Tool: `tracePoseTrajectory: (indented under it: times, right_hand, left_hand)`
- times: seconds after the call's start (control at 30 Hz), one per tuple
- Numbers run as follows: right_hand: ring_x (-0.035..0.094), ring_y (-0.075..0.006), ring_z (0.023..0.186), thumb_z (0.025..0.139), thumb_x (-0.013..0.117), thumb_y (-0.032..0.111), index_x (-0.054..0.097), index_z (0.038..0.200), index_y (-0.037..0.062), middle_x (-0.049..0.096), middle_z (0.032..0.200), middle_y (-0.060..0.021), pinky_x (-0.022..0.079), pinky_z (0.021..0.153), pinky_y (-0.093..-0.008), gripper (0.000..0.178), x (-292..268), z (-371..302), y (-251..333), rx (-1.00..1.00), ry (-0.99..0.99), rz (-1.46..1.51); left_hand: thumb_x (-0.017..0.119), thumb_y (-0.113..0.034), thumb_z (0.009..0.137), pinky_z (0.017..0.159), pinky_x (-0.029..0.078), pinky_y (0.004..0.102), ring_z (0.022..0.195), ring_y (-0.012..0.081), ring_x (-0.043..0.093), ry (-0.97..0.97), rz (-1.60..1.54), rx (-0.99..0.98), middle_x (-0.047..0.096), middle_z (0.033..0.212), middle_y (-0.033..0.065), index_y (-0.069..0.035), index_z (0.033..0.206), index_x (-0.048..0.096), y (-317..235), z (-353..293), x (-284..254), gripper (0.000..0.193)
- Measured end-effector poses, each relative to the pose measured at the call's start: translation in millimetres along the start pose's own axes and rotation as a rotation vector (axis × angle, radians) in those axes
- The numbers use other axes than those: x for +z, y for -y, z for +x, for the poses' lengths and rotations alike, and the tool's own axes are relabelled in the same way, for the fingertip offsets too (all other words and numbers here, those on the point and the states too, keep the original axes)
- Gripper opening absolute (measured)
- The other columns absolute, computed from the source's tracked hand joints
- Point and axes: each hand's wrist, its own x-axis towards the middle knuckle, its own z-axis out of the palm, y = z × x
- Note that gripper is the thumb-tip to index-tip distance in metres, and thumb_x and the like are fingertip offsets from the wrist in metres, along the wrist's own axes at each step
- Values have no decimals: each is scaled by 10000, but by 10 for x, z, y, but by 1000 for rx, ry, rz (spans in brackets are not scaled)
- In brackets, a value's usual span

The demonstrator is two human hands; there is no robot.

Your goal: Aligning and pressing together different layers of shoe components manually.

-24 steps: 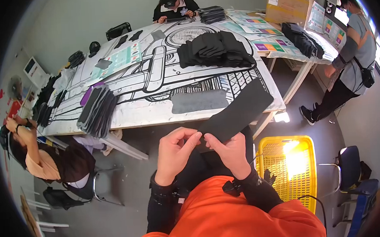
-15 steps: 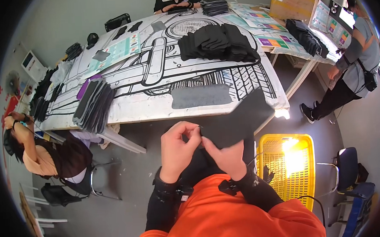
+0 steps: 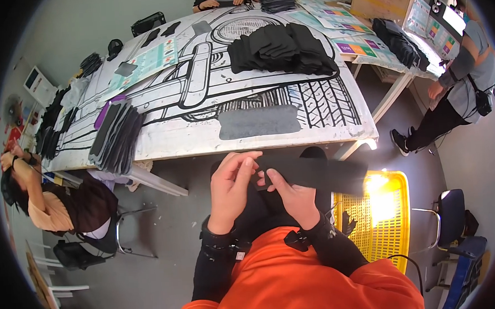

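- The right hand (image 3: 298,199) pinches one long, black, flexible flat strip (image 3: 327,174) between thumb and curled fingers, close to the strip's left end.
- The left hand (image 3: 231,190) is beside that end, thumb and fingers bent close together; whether it grips cannot be told.
- The strip reaches rightward from the right hand, its blurred free end covering part of one yellow, slotted plastic basket (image 3: 406,219) in view.
- Both hands are on the person's side of the white counter (image 3: 174,144) with black line drawings; grey floor (image 3: 173,231) opens to the left.
- Near the counter's front edge lies one flat, grey, wavy-edged piece (image 3: 258,122), with bare surface between it and one leaning stack of dark grey strips (image 3: 115,136) leftward.
- Farther back sits one large heap of black folded pieces (image 3: 281,51).
- Three other people are around, one at the far side.
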Motion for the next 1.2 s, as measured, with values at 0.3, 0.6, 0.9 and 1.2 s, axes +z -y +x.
tracePoseTrajectory:
  times: [0.3, 0.6, 0.9, 1.2]
  right_hand:
    - [769, -171, 833, 1048, 649, 45, 710, 1227, -34, 774, 1063, -102, 574, 606, -236, 205, 33, 60, -73, 59, 66, 179]
    - [682, -199, 862, 1023, 576, 72, 678, 1136, -21, 730, 1012, -121, 555, 802, -366, 179, -398, 96, -270, 25, 34, 245]
    - [589, -45, 596, 998, 711, 23, 649, 1210, -35, 714, 919, -40, 537, 551, -209, 228, -426, 407, -29, 290, -175, -35]
    - [655, -82, 615, 1004, 714, 41, 667, 1178, -25, 742, 906, -58, 510, 529, -204, 192, -498, 468, -225, 339, -182, -28]
  left_hand:
    - [634, -146, 1070, 740, 501, 267, 839, 111, 636, 178, -474, -244, 696, 1003, 31, -21, 1273, 746, 171, 10, -49, 263]
    - [631, -33, 1046, 781, 534, 259, 874, 97, 677, -348, 57, 120, 717, 986, 39, 8, 1161, 674, 408, 47, 33, 130]
    - [537, -200, 1126, 776, 421, 213, 849, 33, 520, -223, -342, -284, 647, 914, -42, 30, 1160, 712, 452, 216, -295, 291]
    - [602, -137, 1085, 714, 408, 197, 782, 29, 517, -230, -206, -223, 650, 864, -33, 29, 1150, 734, 559, 296, -243, 221]
